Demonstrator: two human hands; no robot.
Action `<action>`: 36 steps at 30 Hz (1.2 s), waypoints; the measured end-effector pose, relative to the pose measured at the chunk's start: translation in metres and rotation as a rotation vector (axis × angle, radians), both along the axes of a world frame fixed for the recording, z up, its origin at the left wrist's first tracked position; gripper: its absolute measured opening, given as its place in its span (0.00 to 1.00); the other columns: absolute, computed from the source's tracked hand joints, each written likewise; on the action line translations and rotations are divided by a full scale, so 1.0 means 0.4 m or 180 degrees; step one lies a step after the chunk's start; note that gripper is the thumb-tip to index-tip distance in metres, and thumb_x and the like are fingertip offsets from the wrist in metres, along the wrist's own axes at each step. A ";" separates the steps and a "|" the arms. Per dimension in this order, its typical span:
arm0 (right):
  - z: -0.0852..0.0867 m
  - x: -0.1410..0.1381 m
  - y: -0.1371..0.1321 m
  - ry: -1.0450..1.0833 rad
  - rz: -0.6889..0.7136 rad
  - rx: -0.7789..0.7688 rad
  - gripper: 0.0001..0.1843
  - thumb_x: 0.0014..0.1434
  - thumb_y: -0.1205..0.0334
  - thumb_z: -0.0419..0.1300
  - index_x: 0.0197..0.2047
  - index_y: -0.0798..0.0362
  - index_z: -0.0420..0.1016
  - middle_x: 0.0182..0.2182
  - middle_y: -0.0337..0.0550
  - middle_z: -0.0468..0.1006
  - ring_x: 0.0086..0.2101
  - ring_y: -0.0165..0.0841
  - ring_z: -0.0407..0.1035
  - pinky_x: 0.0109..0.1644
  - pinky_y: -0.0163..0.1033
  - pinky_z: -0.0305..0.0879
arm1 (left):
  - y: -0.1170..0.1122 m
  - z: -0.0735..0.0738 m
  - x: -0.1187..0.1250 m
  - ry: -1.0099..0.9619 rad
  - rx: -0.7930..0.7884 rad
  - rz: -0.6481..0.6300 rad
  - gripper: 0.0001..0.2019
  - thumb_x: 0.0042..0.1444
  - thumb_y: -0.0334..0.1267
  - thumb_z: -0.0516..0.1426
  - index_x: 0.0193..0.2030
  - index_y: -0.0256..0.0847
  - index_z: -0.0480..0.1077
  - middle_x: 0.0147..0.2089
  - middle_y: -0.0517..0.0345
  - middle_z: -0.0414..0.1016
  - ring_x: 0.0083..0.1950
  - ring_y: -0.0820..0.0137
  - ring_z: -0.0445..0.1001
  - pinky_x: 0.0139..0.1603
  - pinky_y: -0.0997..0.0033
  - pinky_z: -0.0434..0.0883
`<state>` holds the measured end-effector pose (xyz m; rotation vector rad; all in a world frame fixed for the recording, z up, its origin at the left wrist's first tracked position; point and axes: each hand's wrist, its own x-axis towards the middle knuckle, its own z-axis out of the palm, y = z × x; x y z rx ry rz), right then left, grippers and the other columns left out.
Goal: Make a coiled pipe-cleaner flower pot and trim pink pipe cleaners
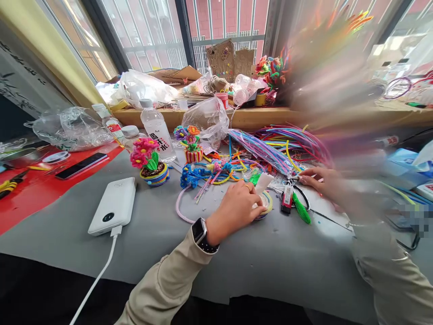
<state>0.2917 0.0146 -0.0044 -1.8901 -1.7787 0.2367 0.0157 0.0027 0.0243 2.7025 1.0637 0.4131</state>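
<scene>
Left hand (237,208) clamped on round tape roll (265,205); right hand (316,178) blurred, grip unclear.

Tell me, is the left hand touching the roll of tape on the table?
Touching. The head view shows the left hand resting on the tape roll, fingers curled over its rim.

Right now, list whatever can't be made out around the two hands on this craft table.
- Head view: the right hand and its forearm are motion-blurred; whether it grips anything is unclear.
- Head view: the tape roll is mostly covered by the left hand.
- Head view: the scissors are partly hidden under a red tag and green pipe cleaner.
- Head view: a pixelated patch at the right edge hides whatever is there.
</scene>
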 end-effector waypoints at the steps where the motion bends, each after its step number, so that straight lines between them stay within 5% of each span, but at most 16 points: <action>1: -0.007 0.009 -0.004 -0.0018 0.0021 -0.0087 0.19 0.49 0.47 0.52 0.33 0.52 0.74 0.27 0.43 0.75 0.25 0.32 0.66 0.29 0.38 0.61 | 0.003 -0.001 -0.003 0.0013 0.0022 0.0012 0.12 0.53 0.45 0.53 0.33 0.42 0.74 0.37 0.55 0.70 0.41 0.66 0.64 0.44 0.64 0.61; 9: -0.005 0.028 -0.015 -0.0297 0.0069 -0.0226 0.24 0.50 0.42 0.50 0.33 0.51 0.77 0.19 0.41 0.71 0.20 0.30 0.62 0.24 0.35 0.54 | 0.017 0.009 -0.055 -0.0026 0.0070 0.0112 0.15 0.53 0.47 0.51 0.28 0.41 0.74 0.36 0.54 0.70 0.39 0.68 0.64 0.42 0.65 0.61; 14: 0.005 -0.003 -0.042 -0.0365 0.0369 -0.0296 0.25 0.51 0.40 0.49 0.25 0.53 0.74 0.20 0.41 0.71 0.21 0.29 0.62 0.24 0.35 0.55 | 0.039 0.044 -0.052 -0.0229 0.0210 0.0181 0.10 0.51 0.44 0.54 0.32 0.42 0.73 0.35 0.56 0.71 0.39 0.68 0.65 0.42 0.66 0.62; 17: 0.005 -0.041 -0.059 -0.0384 0.0768 -0.0346 0.24 0.50 0.41 0.52 0.35 0.52 0.74 0.23 0.40 0.71 0.24 0.29 0.62 0.27 0.35 0.59 | 0.094 0.055 -0.005 -0.0037 0.0434 0.0013 0.09 0.51 0.41 0.54 0.33 0.42 0.74 0.34 0.56 0.72 0.39 0.68 0.66 0.44 0.66 0.61; 20: 0.000 -0.076 -0.066 -0.0526 0.1194 -0.0390 0.23 0.53 0.44 0.50 0.46 0.49 0.70 0.28 0.41 0.70 0.29 0.31 0.65 0.34 0.37 0.61 | 0.165 0.041 0.065 0.0439 0.0319 -0.0310 0.09 0.49 0.39 0.55 0.36 0.42 0.74 0.40 0.55 0.74 0.45 0.65 0.66 0.47 0.66 0.60; 24: -0.005 -0.095 -0.068 -0.0576 0.1426 -0.0659 0.19 0.55 0.47 0.48 0.39 0.48 0.72 0.31 0.42 0.70 0.32 0.32 0.66 0.36 0.38 0.61 | 0.224 0.000 0.143 0.0621 -0.0054 -0.0506 0.08 0.47 0.38 0.57 0.35 0.44 0.74 0.39 0.58 0.76 0.45 0.66 0.68 0.43 0.70 0.62; 30: -0.013 -0.087 -0.071 -0.0703 0.1306 -0.0604 0.15 0.54 0.50 0.51 0.33 0.51 0.71 0.30 0.41 0.70 0.29 0.30 0.65 0.33 0.36 0.60 | 0.223 -0.043 0.192 0.0750 -0.0058 -0.0410 0.04 0.41 0.36 0.60 0.27 0.40 0.74 0.32 0.54 0.76 0.41 0.62 0.71 0.43 0.65 0.62; 36: -0.022 -0.066 -0.070 -0.0863 0.1279 -0.0396 0.15 0.54 0.49 0.51 0.30 0.51 0.71 0.25 0.40 0.69 0.28 0.31 0.64 0.31 0.36 0.59 | 0.220 -0.039 0.173 0.0711 -0.0063 -0.0360 0.04 0.42 0.33 0.58 0.27 0.39 0.73 0.31 0.53 0.76 0.39 0.63 0.71 0.40 0.66 0.63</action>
